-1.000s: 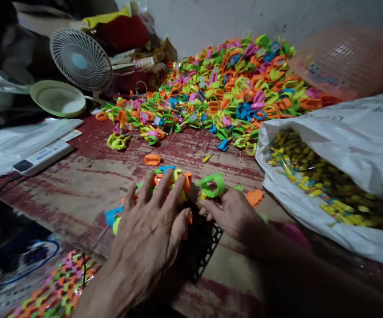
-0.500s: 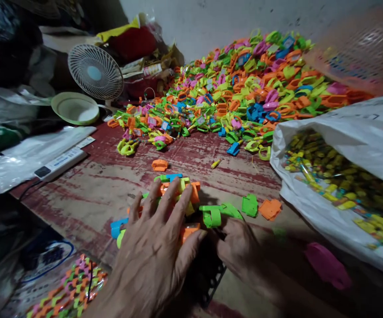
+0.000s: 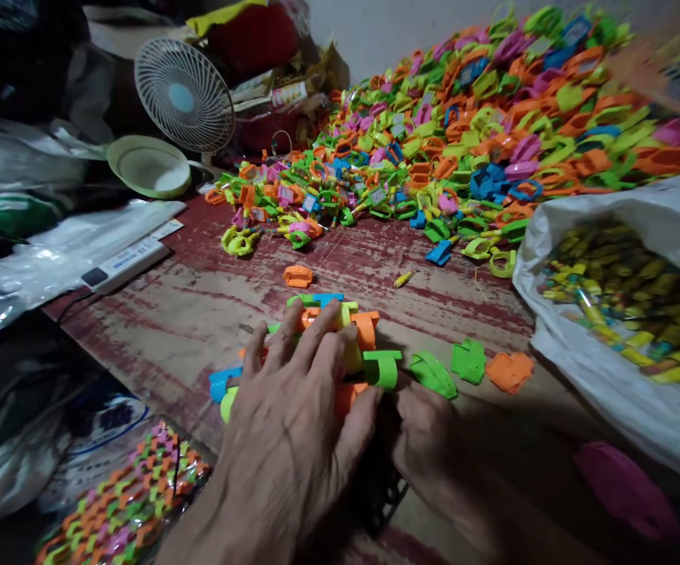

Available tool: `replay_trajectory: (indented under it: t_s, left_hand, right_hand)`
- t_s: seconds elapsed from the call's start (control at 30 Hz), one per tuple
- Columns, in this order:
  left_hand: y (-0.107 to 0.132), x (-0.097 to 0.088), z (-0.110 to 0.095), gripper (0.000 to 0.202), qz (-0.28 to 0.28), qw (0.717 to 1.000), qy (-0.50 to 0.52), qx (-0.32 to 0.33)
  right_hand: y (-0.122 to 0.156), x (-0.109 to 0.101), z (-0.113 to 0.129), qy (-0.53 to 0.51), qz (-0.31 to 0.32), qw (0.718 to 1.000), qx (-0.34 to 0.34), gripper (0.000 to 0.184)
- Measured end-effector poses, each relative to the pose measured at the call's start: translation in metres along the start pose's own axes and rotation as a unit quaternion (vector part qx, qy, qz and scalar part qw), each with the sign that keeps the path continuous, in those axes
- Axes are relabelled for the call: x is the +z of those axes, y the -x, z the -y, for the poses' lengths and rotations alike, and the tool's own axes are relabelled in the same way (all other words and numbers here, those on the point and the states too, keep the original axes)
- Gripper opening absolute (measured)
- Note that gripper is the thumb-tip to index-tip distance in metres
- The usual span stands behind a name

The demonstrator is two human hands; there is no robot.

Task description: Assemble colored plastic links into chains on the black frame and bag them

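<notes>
I have the left hand (image 3: 292, 439) pressed palm-down on a small cluster of orange, yellow, green and blue plastic clips (image 3: 340, 322) at the near middle of the surface. Its fingers are spread apart, likely to pin the loose pieces in place. The right hand (image 3: 427, 439) sits just right of it, fingertips at a bright green plastic clip (image 3: 382, 367); whether they grip it I cannot tell. A black plastic grid (image 3: 383, 494) shows beneath both hands. The worn red-painted surface (image 3: 198, 314) carries a huge heap of multicoloured clips (image 3: 492, 133) far right, a white sack of yellow pieces (image 3: 627, 235) right, and a small white fan (image 3: 183, 96) far left.
</notes>
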State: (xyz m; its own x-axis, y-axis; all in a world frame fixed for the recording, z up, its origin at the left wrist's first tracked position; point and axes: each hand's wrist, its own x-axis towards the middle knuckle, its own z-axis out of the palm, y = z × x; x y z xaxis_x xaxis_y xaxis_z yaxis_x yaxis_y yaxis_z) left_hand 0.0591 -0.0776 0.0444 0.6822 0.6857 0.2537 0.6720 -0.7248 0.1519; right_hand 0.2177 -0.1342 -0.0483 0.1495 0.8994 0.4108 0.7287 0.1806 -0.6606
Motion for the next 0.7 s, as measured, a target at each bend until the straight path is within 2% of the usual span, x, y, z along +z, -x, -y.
replay_trajectory:
  t_s: [0.1,0.23,0.33,0.43,0.53,0.6,0.63,0.7]
  left_hand:
    - [-0.003,-0.003,-0.003,0.032,0.013,0.999,0.025,-0.024]
    - [-0.007,-0.005,-0.007,0.03,0.034,0.997,0.035,-0.054]
    - [-0.006,-0.005,-0.008,0.032,0.038,0.998,0.023,-0.054]
    - [-0.004,-0.003,-0.007,0.033,0.022,0.998,0.019,-0.049]
    - [-0.002,-0.002,-0.007,0.029,0.004,0.999,0.029,-0.042]
    - [-0.002,-0.002,-0.007,0.027,-0.003,0.998,0.038,-0.043]
    - [-0.002,-0.002,-0.007,0.027,-0.005,0.998,0.042,-0.045]
    - [-0.002,-0.002,-0.007,0.028,-0.004,0.998,0.051,-0.046]
  right_hand:
    - [0.0,0.001,0.002,0.017,-0.017,0.999,-0.034,0.025]
    - [0.0,0.001,0.002,0.078,0.009,0.996,-0.053,0.026]
    - [0.0,0.002,0.001,0.067,0.029,0.997,-0.013,0.025]
    - [0.002,0.003,-0.002,0.038,-0.003,0.997,0.07,0.026]
    - [0.007,0.005,-0.005,-0.024,-0.037,0.991,0.125,0.05]
    - [0.012,0.003,-0.005,-0.049,-0.057,0.991,0.109,0.068]
    - [0.015,0.002,-0.004,-0.037,-0.07,0.993,0.084,0.071]
    - [0.018,-0.003,-0.002,0.031,-0.1,0.994,0.015,0.066]
